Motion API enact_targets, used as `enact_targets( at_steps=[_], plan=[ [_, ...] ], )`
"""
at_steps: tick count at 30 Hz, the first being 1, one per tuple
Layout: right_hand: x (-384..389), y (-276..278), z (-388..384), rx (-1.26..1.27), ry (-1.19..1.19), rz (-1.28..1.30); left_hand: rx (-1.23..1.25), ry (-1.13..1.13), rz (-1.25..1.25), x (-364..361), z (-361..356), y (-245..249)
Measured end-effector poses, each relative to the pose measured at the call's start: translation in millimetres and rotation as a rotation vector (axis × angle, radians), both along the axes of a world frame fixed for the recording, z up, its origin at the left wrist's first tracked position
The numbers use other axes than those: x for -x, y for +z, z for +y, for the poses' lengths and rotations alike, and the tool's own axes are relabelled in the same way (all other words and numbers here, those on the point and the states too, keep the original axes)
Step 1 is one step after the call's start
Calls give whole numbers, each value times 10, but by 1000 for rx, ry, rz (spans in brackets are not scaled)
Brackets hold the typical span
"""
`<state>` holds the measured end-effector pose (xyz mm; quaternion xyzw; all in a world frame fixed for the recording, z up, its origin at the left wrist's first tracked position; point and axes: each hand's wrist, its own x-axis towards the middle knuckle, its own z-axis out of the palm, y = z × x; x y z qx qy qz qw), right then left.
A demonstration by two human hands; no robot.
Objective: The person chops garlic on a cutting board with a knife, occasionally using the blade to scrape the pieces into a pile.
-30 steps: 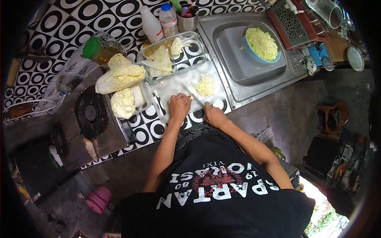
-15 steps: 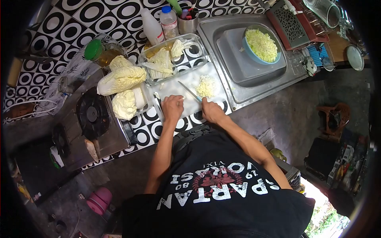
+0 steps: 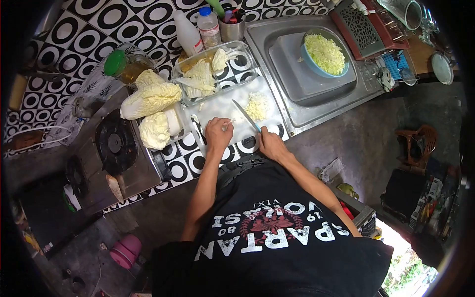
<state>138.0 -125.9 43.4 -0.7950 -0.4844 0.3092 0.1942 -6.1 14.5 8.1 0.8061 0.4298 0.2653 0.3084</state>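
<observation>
One knife [image 3: 246, 115], handle gripped in your right hand [image 3: 271, 144], blade slanting away and leftward over the board [image 3: 240, 132]. Chopped pile [image 3: 257, 106] just right of the blade, your right hand nearer it. Left hand [image 3: 218, 134] opposite, fingers curled by a pale scrap [image 3: 232, 121] (pinched or not, cannot tell).

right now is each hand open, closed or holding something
Left hand: fingers curled over the cutting board, hold unclear.
Right hand: closed on the knife.
</observation>
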Motion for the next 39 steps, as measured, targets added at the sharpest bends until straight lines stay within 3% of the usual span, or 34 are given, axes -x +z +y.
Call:
enact_targets(
  at_steps=[5,8,10,14,15,30,39],
  plan=[
    [22,-91,-22,22,131,48,-1,87,2,113,5,5],
    [16,-88,36,24,1,11,24,91,-20,53,-14,42],
    [-13,-9,69,80,-44,66,20,-4,-90,-74,-50,96],
    [-26,5,61,22,-41,65,27,-103,29,-266,-109,-104],
    [-34,19,68,14,-41,62,135,-82,38,-301,-139,-65],
    [82,45,124,33,-38,58,91,-148,-99,-293,-124,-187],
    [97,-50,216,116,91,-22,82,-150,-171,-300,-128,-208]
  ],
)
